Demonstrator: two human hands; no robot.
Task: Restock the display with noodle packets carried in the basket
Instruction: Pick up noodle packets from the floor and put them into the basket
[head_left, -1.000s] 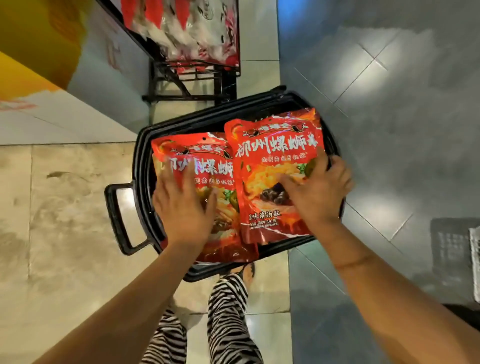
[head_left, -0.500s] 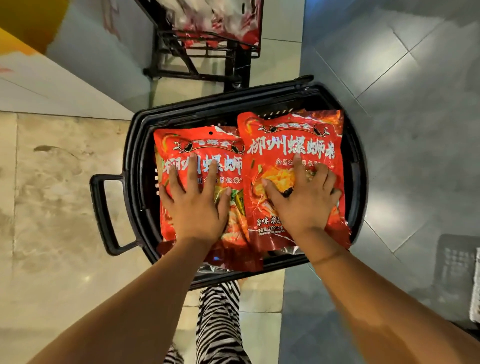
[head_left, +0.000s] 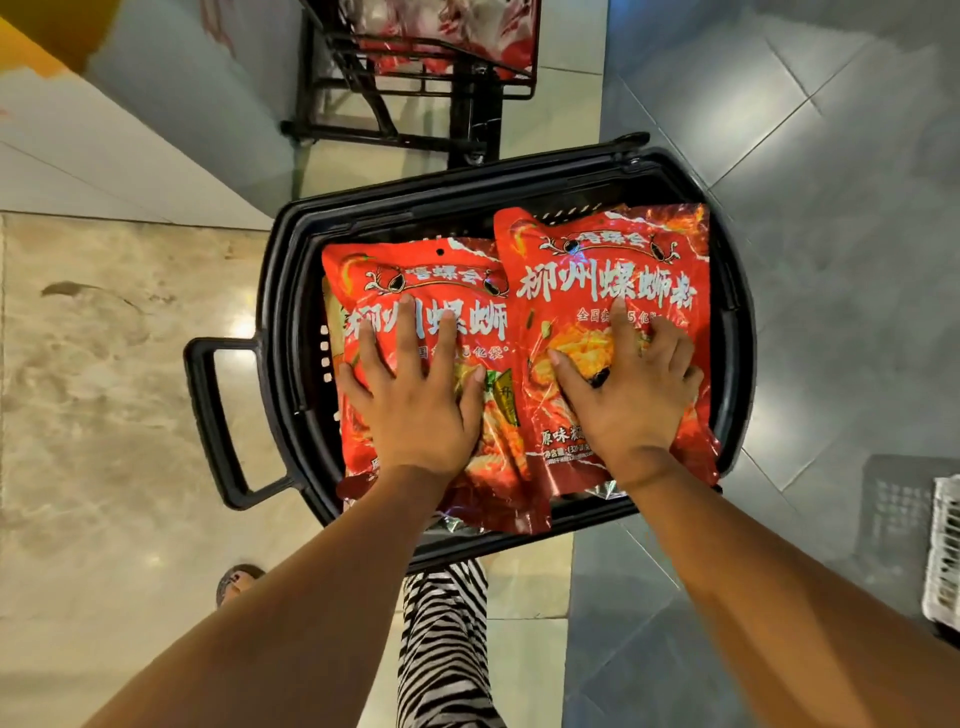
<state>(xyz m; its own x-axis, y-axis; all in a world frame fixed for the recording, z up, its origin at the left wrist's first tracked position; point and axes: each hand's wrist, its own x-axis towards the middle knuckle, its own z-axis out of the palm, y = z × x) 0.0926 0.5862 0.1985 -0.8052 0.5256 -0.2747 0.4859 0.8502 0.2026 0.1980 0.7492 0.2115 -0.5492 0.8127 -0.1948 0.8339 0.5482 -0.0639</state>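
A black plastic basket (head_left: 280, 322) stands on the floor in front of me, its handle sticking out to the left. Two red noodle packets with white lettering lie on top of its load. My left hand (head_left: 415, 400) lies flat with spread fingers on the left packet (head_left: 431, 270). My right hand (head_left: 628, 389) presses its fingers onto the right packet (head_left: 602, 249), which overlaps the left one. More packets show under them at the near edge. The black wire display rack (head_left: 415, 78), holding red and white packets, stands just beyond the basket.
A yellow and white wall panel runs along the upper left. Marble floor lies to the left, grey tiles to the right. A white crate (head_left: 943, 561) sits at the right edge. My striped trouser leg (head_left: 441, 644) and a sandalled foot (head_left: 236, 579) are below the basket.
The right packet came down from a raised tilt and now lies in the basket. My right hand moved from its edge onto its face. The view moved closer to the basket.
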